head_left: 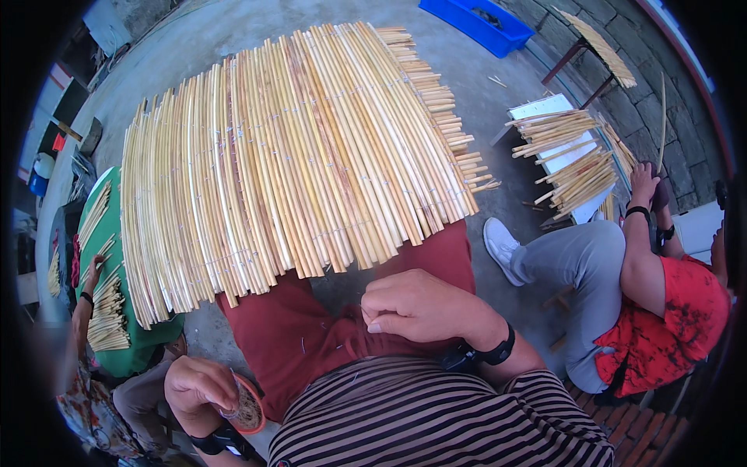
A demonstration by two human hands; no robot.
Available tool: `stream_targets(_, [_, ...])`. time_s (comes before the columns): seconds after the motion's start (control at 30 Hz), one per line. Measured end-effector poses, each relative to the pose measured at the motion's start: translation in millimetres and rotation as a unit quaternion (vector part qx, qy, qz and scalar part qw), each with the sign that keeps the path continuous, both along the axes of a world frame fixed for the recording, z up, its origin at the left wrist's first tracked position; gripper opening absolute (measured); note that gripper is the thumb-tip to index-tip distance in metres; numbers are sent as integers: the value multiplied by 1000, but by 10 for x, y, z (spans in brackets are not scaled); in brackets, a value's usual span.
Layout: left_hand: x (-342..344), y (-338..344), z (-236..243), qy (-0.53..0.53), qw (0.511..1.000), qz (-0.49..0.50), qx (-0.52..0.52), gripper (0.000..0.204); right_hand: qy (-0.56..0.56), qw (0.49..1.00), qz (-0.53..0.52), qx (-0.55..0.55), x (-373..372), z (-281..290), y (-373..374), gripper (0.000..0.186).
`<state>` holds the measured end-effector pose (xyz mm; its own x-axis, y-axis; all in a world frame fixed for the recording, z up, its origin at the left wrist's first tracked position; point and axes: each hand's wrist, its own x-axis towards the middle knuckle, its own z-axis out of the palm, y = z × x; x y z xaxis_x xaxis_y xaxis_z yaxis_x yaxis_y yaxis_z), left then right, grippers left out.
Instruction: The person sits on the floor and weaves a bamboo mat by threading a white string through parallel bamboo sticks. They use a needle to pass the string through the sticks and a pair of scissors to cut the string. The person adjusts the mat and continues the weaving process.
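A wide mat of pale yellow stalks (288, 156), bound in rows by thin ties, stretches out before me with its near edge over my knees. My right hand (424, 307) is closed above my lap, just short of that edge and apart from it. Whatever its curled fingers hold, if anything, is hidden. Low at the left, my left hand (201, 387) has its fingers pressed together at the rim of an orange pot (250, 405) with brown contents. I cannot make out anything between those fingers. A few short wire-like bits lie on my red trousers (268, 331).
More stalks (447, 109) stick out beneath the mat's right edge. At right, a person (661, 311) in red sits by a white board (564, 156) of stalks. At left, another person's hand (95, 268) is over stalks on a green table (148, 342). A blue bin (478, 27) stands far back.
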<state>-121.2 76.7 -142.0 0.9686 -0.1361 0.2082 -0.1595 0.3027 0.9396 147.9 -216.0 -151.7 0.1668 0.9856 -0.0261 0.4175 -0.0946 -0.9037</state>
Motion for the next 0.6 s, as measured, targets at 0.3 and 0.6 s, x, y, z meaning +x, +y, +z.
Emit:
stream_targets(0.3, [4, 112, -835, 284, 911, 294, -54, 104, 162, 959, -162, 169, 9, 147, -134, 13])
stream_targets(0.6, [1000, -542, -908, 8, 808, 412, -421, 75, -177, 945, -205, 183, -121, 35, 236, 8])
